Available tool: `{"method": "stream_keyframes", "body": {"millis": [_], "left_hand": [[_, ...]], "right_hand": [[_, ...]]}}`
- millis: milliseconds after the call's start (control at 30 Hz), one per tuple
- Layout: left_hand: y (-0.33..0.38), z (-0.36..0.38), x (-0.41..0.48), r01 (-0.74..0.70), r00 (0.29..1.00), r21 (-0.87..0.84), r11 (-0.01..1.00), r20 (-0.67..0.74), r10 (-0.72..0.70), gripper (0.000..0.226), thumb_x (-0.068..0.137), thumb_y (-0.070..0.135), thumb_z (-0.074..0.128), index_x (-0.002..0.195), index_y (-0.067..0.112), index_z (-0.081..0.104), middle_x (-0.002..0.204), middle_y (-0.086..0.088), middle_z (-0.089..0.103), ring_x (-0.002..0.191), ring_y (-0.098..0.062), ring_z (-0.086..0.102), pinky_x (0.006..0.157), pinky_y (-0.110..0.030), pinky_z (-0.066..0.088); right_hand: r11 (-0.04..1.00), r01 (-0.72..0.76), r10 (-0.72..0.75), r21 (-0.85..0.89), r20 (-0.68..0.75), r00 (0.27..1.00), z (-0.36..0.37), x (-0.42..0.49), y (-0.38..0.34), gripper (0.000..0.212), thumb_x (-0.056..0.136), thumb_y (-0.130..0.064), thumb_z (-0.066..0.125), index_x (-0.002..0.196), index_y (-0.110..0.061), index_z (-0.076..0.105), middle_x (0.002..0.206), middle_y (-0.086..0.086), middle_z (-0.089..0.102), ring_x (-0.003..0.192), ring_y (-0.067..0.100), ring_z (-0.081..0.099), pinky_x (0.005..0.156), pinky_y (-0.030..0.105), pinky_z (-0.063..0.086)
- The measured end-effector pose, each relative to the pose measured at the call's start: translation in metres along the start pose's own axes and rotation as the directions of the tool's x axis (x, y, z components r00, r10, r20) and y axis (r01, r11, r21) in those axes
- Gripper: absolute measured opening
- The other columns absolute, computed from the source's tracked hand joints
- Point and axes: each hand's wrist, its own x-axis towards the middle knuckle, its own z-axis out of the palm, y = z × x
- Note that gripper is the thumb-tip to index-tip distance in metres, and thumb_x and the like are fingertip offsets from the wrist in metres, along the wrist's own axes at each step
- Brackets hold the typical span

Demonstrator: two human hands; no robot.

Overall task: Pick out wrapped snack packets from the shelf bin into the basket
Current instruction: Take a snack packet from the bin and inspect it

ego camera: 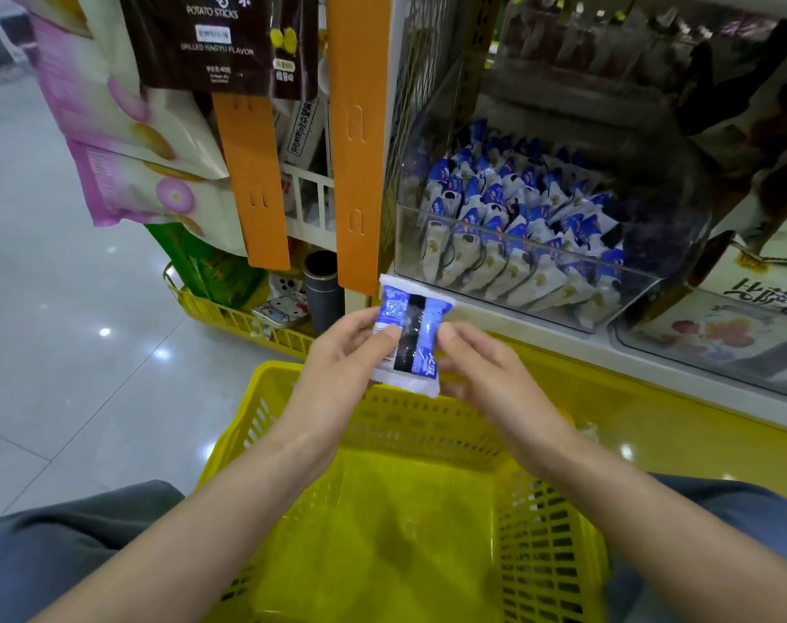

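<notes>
Both hands, left (337, 353) and right (486, 375), pinch one blue-and-white wrapped snack packet (407, 339) just above the yellow plastic basket (382, 420), below the clear shelf bin (540, 281) of packets.

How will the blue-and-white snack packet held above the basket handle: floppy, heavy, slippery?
Probably light: the snack packet is held by thumb pinches of the left hand and right hand alone. Its glossy film likely slips and crinkles, not stiff.

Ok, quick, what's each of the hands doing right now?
Left hand: pinches the left edge of the snack packet, above the basket.
Right hand: pinches the same packet's right edge.
</notes>
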Motion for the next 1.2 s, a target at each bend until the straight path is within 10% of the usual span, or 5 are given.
{"method": "stream_keyframes", "body": {"millis": [233, 500, 667, 1033, 1200], "left_hand": [[-0.008, 0.002, -0.008, -0.424, 0.873, 0.622, 0.659, 0.087, 0.480, 0.041, 0.079, 0.016, 0.071, 0.110, 0.032, 0.049, 0.105, 0.011, 0.049, 0.097, 0.000, 0.048, 0.081, -0.009, 0.037], [-0.006, -0.005, -0.002, -0.432, 0.874, 0.686, 0.585, 0.157, 0.461, 0.026, 0.083, 0.016, 0.066, 0.106, 0.023, 0.055, 0.097, 0.020, 0.050, 0.092, 0.008, 0.048, 0.075, -0.005, 0.038], [-0.007, -0.007, -0.008, -0.404, 0.874, 0.837, 0.368, 0.236, 0.424, 0.037, 0.088, 0.017, 0.050, 0.124, 0.020, 0.045, 0.113, 0.001, 0.061, 0.096, -0.018, 0.059, 0.072, -0.031, 0.047], [-0.009, -0.012, 0.001, -0.363, 0.882, 0.928, 0.084, 0.313, 0.353, 0.027, 0.099, 0.033, 0.031, 0.121, 0.020, 0.040, 0.108, 0.002, 0.062, 0.093, -0.020, 0.061, 0.062, -0.028, 0.040], [-0.011, -0.012, 0.003, -0.352, 0.897, 0.926, 0.135, 0.293, 0.330, 0.028, 0.098, 0.029, 0.036, 0.123, 0.017, 0.038, 0.094, -0.005, 0.063, 0.085, -0.026, 0.062, 0.058, -0.031, 0.038]], "right_hand": [[0.961, -0.031, 0.043, 0.274, -0.036, 0.998, 0.000, 0.001, 0.000, 0.020, 0.093, -0.017, 0.051, 0.106, -0.004, 0.058, 0.107, 0.012, 0.070, 0.099, 0.023, 0.067, 0.084, 0.036, 0.055], [0.964, -0.028, 0.044, 0.264, -0.054, 0.998, 0.002, 0.003, 0.003, 0.030, 0.090, -0.018, 0.055, 0.112, 0.003, 0.052, 0.106, 0.015, 0.069, 0.098, 0.025, 0.067, 0.080, 0.036, 0.057], [0.986, -0.020, 0.035, 0.166, -0.087, 0.996, 0.009, 0.003, 0.010, 0.030, 0.088, -0.009, 0.059, 0.114, 0.001, 0.049, 0.108, 0.015, 0.064, 0.079, 0.015, 0.068, 0.065, 0.026, 0.058], [0.999, 0.035, -0.035, -0.002, -0.057, 0.998, 0.012, 0.008, 0.022, 0.020, 0.085, -0.008, 0.063, 0.095, -0.015, 0.047, 0.092, 0.002, 0.063, 0.066, 0.010, 0.069, 0.059, 0.027, 0.058], [0.986, 0.084, -0.090, -0.142, -0.041, 0.995, 0.013, 0.009, 0.026, 0.025, 0.083, -0.010, 0.065, 0.092, -0.020, 0.045, 0.093, 0.000, 0.064, 0.067, 0.014, 0.070, 0.060, 0.031, 0.058]]}}
